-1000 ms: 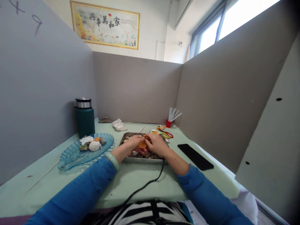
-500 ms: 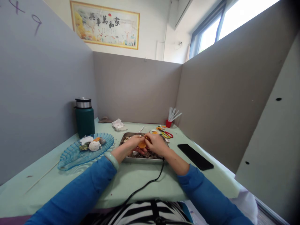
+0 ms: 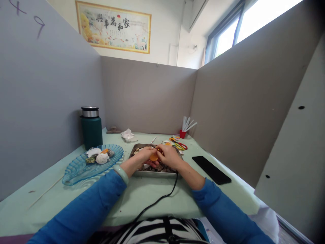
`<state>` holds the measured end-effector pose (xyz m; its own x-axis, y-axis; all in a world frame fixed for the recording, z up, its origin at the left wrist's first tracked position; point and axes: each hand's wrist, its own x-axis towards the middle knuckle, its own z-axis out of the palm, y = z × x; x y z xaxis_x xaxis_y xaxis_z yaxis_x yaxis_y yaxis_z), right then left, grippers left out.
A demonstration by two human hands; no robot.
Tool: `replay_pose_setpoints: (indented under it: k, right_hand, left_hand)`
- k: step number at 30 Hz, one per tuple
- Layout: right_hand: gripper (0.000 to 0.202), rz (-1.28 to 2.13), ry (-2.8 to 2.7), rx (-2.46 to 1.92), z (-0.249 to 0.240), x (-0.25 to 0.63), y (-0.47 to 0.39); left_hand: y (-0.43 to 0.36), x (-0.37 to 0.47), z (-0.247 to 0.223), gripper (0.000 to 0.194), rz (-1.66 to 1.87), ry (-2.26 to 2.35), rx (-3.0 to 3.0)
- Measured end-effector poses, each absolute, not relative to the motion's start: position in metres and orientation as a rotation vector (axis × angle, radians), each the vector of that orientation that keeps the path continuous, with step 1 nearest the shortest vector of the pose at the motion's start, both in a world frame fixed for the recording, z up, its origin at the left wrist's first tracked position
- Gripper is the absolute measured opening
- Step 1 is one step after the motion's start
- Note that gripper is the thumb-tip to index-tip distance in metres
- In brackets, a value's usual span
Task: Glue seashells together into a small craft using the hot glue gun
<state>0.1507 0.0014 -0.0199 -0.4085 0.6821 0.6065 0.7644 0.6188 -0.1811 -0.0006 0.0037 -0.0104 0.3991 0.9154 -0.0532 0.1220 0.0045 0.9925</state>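
- Fingers (image 3: 159,148) of both hands are curled inward and gripping a round orange piece (image 3: 153,157); where they overlap, the exact contact of each fingertip is hidden.
- The orange piece is just below the centre of the frame, between the person's hands and over a metal tray (image 3: 154,174).
- The left hand (image 3: 144,156) comes in from the lower left, some fingertips beneath the piece; a pale bangle (image 3: 122,173) circles that wrist beside the cuff of a blue sleeve (image 3: 86,203).
- The right hand (image 3: 169,156) comes in from the lower right, thumb and fingertips bent at the piece's upper right edge.
- Small shells and stones (image 3: 166,169) cover the tray's bottom.
- At centre left, a blue scalloped plate (image 3: 73,173) bears shell-like pieces (image 3: 102,158), mostly white, one orange; a thin stick (image 3: 46,192) lies near its lower left end.
- A dark green bottle (image 3: 91,132) stands upright behind the plate.
- Right of centre, scissors (image 3: 179,146) lie beyond the tray, near a red cup (image 3: 182,134) of white strips (image 3: 187,124).
- Farther right, a flat black slab (image 3: 211,170) lies on the pale green cloth (image 3: 162,211).
- A black cord (image 3: 152,204) runs from the tray's front towards the bottom centre.
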Motion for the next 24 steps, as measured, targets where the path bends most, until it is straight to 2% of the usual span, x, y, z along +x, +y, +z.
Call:
replay_pose_setpoints:
  k: [24]
  right_hand:
    - [0.018,-0.141,-2.18,-1.092,-0.0141,0.1488,-0.0028]
  left_hand:
    - [0.0008,-0.0002,-0.0065,0.021,0.881,0.903,1.38]
